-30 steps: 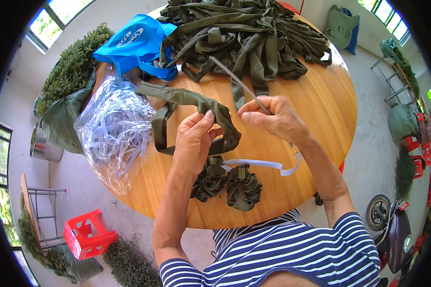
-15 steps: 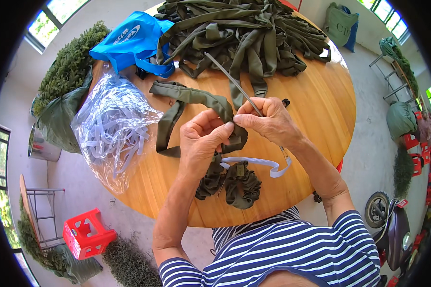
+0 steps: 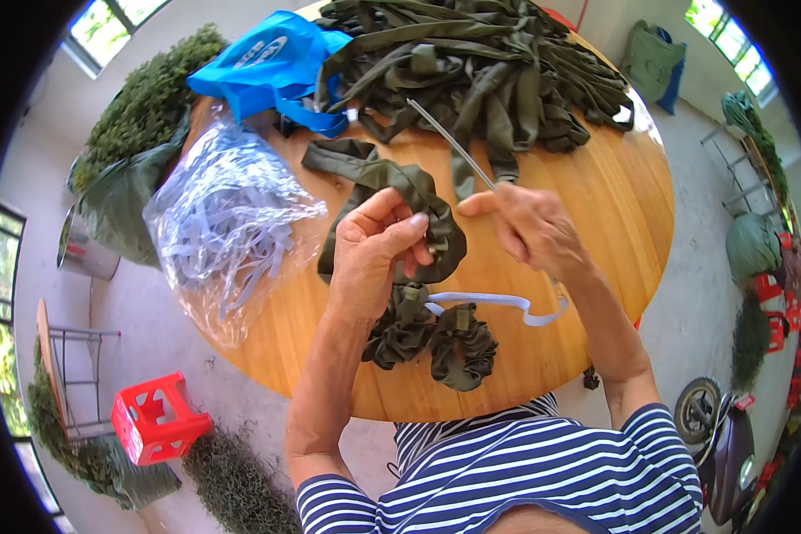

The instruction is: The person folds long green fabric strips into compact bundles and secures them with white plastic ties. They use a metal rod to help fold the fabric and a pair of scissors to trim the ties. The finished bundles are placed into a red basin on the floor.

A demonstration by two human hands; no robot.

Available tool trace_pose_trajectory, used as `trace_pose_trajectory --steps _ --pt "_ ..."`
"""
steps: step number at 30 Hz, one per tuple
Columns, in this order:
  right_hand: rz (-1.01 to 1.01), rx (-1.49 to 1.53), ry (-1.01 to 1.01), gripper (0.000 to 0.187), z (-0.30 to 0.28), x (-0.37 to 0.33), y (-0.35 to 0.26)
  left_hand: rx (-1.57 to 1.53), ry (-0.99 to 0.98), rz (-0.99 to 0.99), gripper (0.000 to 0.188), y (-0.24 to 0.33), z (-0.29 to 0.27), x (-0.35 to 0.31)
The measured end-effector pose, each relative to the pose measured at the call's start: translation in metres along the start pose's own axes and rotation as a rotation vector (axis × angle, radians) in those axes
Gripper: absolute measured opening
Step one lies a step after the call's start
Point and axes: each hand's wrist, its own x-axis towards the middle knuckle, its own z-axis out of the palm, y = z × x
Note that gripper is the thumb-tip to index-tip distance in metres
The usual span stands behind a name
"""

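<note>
My left hand (image 3: pixel 374 245) is closed, thumb against fingers, on an olive-green fabric strip (image 3: pixel 409 182) that loops over the wood table (image 3: pixel 587 222). A slim metal rod (image 3: pixel 449 138) slants up and left from my right hand (image 3: pixel 534 227), which grips it with the forefinger stretched out toward the strip. Beneath that hand, a white elastic band (image 3: pixel 498 299) curls up toward the rod's lower end; how they join is too small to make out. Two gathered olive scrunchies, one (image 3: pixel 463 347) right of the other (image 3: pixel 399 329), lie on the table below my left hand.
A large heap of olive fabric strips (image 3: pixel 507 71) covers the table's far side. Left of it are a blue bag (image 3: pixel 276 67) and a clear plastic bag (image 3: pixel 231 222) of white elastic. A red stool (image 3: pixel 160 418) stands on the floor at left, a scooter (image 3: pixel 730 454) at right.
My right hand has drawn away rightward from the left with the rod, its forefinger now extended. The strip bunches more around my left hand. The whole view has shifted slightly.
</note>
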Motion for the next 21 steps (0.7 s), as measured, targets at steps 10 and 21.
trace_pose_trajectory --steps 10,21 --pt "0.000 -0.428 -0.147 0.031 0.011 -0.017 -0.020 -0.014 0.225 0.271 0.019 0.014 -0.017 0.006" --pt "0.104 -0.370 -0.173 0.030 0.008 -0.016 -0.020 0.044 0.159 0.241 0.025 0.012 -0.015 0.005"
